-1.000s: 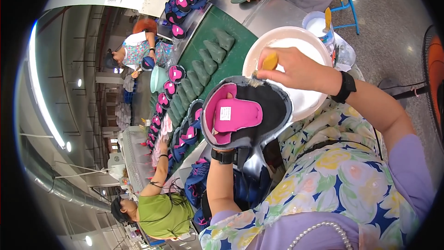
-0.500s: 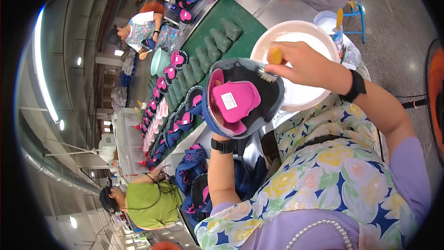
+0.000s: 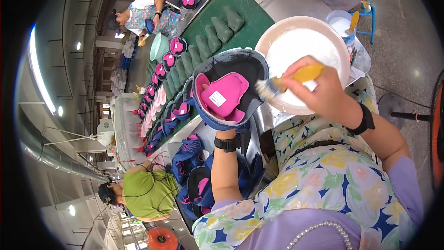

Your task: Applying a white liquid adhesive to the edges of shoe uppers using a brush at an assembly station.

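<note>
A blue shoe upper (image 3: 226, 88) with a pink lining and white label is propped up on my left hand (image 3: 225, 134). That hand is mostly hidden beneath and behind the upper, which it grips from below. In my right hand (image 3: 319, 90) is a brush (image 3: 305, 73) with a yellow handle, its fingers pinched round the handle. The pale bristles sit close to the right rim of the upper; I cannot tell whether they touch. Under the right hand stands a wide pale pink basin (image 3: 344, 51) holding white liquid (image 3: 300, 41).
Grey-green shoe-shaped forms (image 3: 222, 30) line a green belt (image 3: 243, 4), beside rows of blue-and-pink uppers (image 3: 181, 109). More uppers (image 3: 188, 153) are piled left of my forearm. A small tub (image 3: 340, 24) stands past the basin. Co-workers (image 3: 150, 194) are around; a fan (image 3: 436, 129) stands right.
My right hand has drawn the brush from inside the upper's rim, rightward and down over the basin. The upper has shifted slightly left and up.
</note>
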`<state>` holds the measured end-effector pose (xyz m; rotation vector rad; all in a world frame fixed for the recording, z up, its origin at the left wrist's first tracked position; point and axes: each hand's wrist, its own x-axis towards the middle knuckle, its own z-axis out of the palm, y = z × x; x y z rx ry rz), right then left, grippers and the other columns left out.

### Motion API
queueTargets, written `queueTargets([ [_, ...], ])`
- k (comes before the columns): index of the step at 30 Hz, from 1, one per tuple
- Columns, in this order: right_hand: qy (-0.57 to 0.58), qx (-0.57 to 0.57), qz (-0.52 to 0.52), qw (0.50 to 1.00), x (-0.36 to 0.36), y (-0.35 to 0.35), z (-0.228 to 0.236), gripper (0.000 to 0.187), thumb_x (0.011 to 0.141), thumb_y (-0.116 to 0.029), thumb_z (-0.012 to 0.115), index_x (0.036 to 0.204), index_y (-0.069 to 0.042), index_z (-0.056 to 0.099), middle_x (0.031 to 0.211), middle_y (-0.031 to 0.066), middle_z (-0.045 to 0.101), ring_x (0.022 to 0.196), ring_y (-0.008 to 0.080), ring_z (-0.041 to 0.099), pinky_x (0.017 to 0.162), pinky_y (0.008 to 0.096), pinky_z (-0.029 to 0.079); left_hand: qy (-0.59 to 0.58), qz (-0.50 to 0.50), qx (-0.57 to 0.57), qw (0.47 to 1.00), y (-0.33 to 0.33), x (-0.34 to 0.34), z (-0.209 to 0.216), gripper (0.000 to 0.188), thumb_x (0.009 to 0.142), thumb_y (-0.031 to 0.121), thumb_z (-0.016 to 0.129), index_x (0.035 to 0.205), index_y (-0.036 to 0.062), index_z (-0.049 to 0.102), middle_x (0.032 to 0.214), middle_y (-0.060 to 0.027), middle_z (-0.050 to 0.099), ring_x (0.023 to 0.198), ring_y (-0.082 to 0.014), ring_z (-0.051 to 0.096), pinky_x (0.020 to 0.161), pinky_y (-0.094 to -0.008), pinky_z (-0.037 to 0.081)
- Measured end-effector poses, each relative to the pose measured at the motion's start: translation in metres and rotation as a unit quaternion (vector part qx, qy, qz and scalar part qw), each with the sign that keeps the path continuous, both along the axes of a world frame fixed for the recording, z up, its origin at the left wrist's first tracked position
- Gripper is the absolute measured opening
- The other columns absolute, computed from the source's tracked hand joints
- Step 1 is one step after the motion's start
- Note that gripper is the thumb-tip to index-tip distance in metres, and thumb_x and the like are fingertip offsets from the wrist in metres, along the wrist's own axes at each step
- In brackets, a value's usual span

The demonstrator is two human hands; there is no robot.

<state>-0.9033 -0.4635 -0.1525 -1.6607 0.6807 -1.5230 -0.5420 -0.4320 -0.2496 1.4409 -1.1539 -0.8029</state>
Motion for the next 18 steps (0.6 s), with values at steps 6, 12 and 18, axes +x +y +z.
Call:
queueTargets([
  [6, 0.093, 0.009, 0.065, 0.994, 0.012, -0.010, -0.003, 0.018, 0.087, -0.012, 0.074, 0.093, -0.001, 0.061, 0.080, 0.0099, 0.063, 0.069, 0.0203, 0.064, 0.064, 0.0315, 0.050, -0.065, 0.064, -0.061, 0.994, -0.021, 0.018, 0.000, 0.038, 0.099, 0.006, 0.049, 0.137, 0.0040, 0.050, 0.115, -0.0132, 0.066, 0.111, -0.0285, 0.065, 0.098, -0.0411, 0.055],
  [12, 0.092, 0.241, 0.004, 0.966, -0.038, -0.034, -0.036, 0.012, 0.089, -0.005, 0.069, 0.094, 0.001, 0.060, 0.085, 0.0045, 0.062, 0.078, 0.0095, 0.061, 0.070, 0.0247, 0.049, 0.028, 0.128, 0.016, 0.991, -0.043, 0.076, 0.002, 0.035, 0.099, 0.005, 0.046, 0.134, 0.0087, 0.050, 0.113, -0.0094, 0.064, 0.101, -0.0259, 0.067, 0.080, -0.0411, 0.062],
  [18, 0.155, 0.307, -0.005, 0.939, -0.036, -0.041, -0.044, 0.013, 0.090, -0.006, 0.069, 0.098, 0.000, 0.060, 0.089, 0.0033, 0.062, 0.080, 0.0079, 0.060, 0.072, 0.0230, 0.049, 0.133, 0.163, 0.082, 0.974, -0.102, 0.164, -0.084, 0.037, 0.099, 0.008, 0.048, 0.136, 0.0124, 0.047, 0.122, -0.0092, 0.061, 0.099, -0.0275, 0.067, 0.070, -0.0420, 0.063],
])
